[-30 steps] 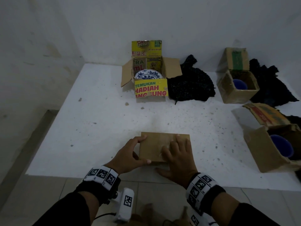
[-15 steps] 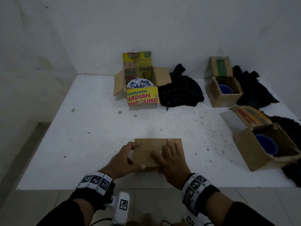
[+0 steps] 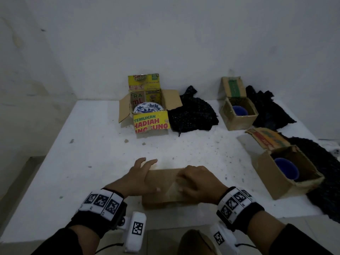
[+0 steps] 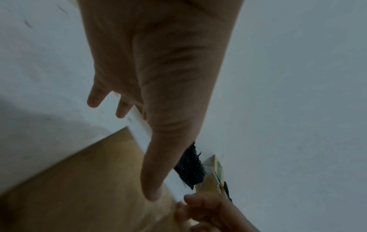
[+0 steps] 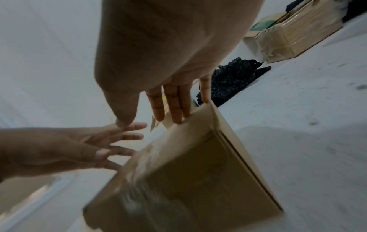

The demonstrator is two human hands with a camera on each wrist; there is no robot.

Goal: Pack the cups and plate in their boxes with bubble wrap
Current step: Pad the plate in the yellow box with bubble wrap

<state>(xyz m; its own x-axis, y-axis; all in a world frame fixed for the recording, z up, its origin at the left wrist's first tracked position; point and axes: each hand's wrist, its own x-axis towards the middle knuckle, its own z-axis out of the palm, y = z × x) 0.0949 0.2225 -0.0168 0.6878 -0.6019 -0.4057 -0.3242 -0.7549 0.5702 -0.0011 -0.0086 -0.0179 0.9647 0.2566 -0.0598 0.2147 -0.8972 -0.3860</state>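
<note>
A closed brown box (image 3: 165, 197) stands near the front edge of the white table (image 3: 92, 153), tipped up and blurred in the wrist views. My left hand (image 3: 139, 179) lies against its left side, fingers straight and spread, thumb on the near face (image 4: 151, 180). My right hand (image 3: 196, 183) arches over the top, fingertips hooked on the far edge (image 5: 176, 116). Far back, a blue-and-white plate (image 3: 148, 109) sits in an open yellow box (image 3: 150, 124). Blue cups (image 3: 239, 111) (image 3: 286, 168) sit in two open brown boxes on the right.
Black bubble wrap (image 3: 193, 115) lies beside the yellow box. More black wrap lies behind the far cup box (image 3: 270, 111) and past the near cup box (image 3: 323, 181). White walls close the back and left. Tiled floor shows below the table's front edge.
The brown box has gone from lying flat to tipped up. My right hand went from flat on top to arched over the far edge. My left fingers straightened along its side.
</note>
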